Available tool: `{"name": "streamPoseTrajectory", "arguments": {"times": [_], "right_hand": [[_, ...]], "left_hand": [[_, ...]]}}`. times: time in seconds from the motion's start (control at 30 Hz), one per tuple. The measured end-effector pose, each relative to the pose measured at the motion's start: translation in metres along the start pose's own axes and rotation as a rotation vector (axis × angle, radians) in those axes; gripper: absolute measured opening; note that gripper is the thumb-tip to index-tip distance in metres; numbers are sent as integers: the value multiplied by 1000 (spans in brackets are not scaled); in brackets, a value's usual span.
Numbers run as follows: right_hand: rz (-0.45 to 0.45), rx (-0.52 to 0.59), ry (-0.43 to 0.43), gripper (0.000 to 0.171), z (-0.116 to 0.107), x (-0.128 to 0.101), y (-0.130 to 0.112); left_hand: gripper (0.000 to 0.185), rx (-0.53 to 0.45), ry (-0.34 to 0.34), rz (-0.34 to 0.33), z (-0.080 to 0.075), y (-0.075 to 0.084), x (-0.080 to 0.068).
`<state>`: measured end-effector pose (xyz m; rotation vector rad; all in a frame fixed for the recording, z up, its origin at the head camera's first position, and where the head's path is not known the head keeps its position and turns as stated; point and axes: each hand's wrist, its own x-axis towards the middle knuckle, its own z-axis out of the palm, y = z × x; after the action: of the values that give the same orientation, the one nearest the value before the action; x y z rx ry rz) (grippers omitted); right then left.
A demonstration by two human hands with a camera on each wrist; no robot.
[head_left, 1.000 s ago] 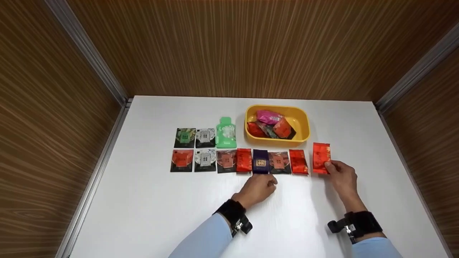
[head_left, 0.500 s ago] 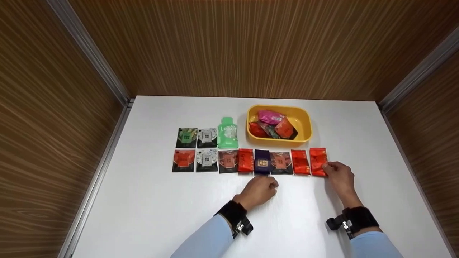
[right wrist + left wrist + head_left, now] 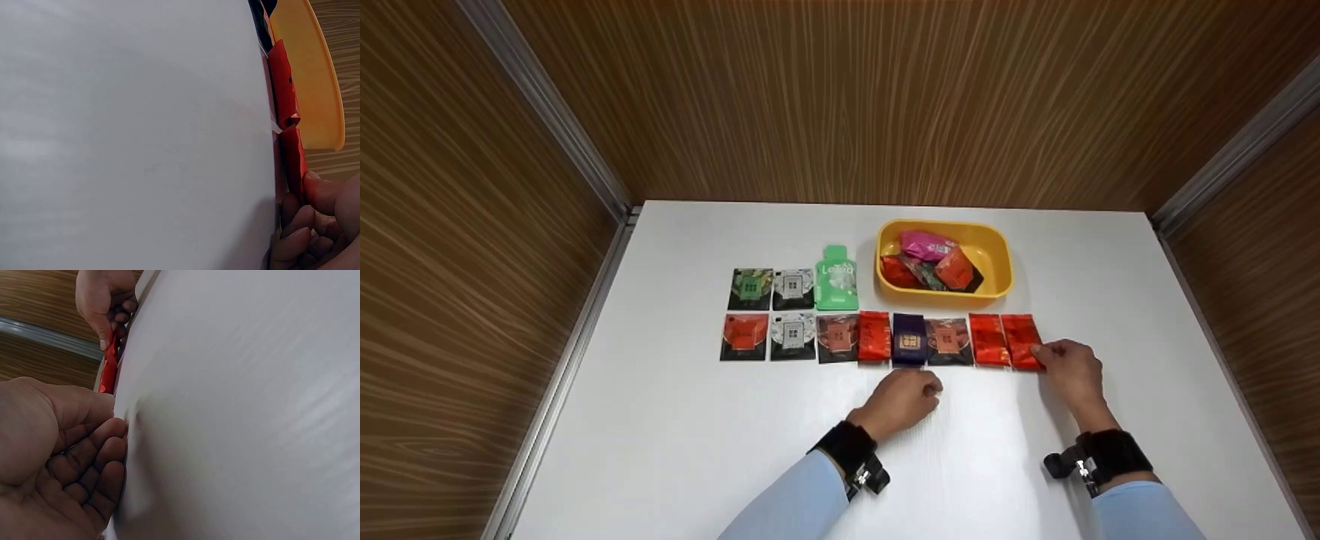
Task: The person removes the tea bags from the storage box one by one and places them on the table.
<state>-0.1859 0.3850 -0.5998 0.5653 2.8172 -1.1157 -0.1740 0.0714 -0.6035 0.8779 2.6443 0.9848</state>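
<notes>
Red packet (image 3: 1021, 339) moved leftward; right hand (image 3: 1072, 373) pinches corner.

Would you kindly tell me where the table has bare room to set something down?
The table is bare left of the packets, right of the tray, and between the left hand and right hand. It is crowded along the front row, up to the right hand, and in the tray's left part.
</notes>
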Motion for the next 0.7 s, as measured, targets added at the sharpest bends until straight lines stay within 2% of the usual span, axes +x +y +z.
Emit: {"name": "streamPoseTrajectory", "arguments": {"times": [0.37,0.53,0.7], "right_hand": [[-1,-112,7,47,-4,-1,-2],[8,-149,20,41,-7,-3,-8],[-28,-143,69,37,-10,0,-21]], "left_hand": [[18,-2,-3,-12,0,-1,2],[17,10,1,-9,1,-1,1],[18,8,-45,-26,-3,2,0]]}}
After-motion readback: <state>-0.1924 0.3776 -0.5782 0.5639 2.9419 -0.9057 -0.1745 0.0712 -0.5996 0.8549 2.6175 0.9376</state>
